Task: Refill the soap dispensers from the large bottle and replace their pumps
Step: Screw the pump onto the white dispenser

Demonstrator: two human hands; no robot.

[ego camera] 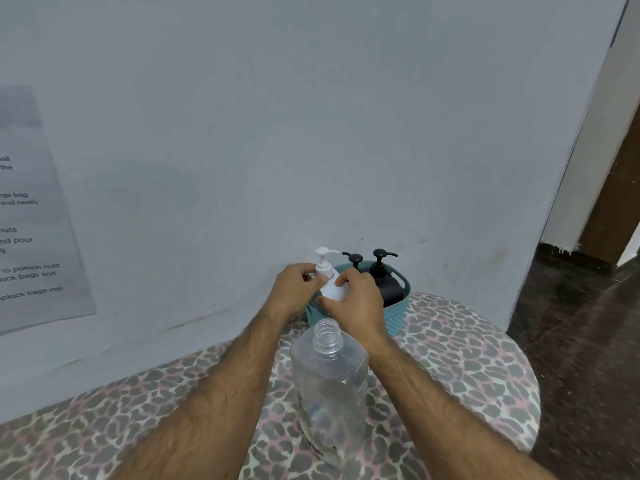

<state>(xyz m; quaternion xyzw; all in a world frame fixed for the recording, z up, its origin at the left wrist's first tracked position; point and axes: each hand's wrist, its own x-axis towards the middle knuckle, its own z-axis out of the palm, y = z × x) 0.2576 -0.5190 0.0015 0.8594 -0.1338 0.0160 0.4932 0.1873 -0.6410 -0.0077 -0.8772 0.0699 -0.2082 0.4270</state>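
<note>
Both hands on white dispenser (331, 289) at teal basket (394, 318), table's far edge. L hand (294, 289) pinches pump collar, R hand (358, 303) grips body — steadying it, prob. for twisting. Lg bottle (330, 386) uncapped, near.

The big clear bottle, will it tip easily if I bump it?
Probably yes. The bottle stands tall and narrow with only a little liquid visible, so it is likely light. Its cap is off, so a tip could spill. The patterned cloth may give uneven footing.
</note>
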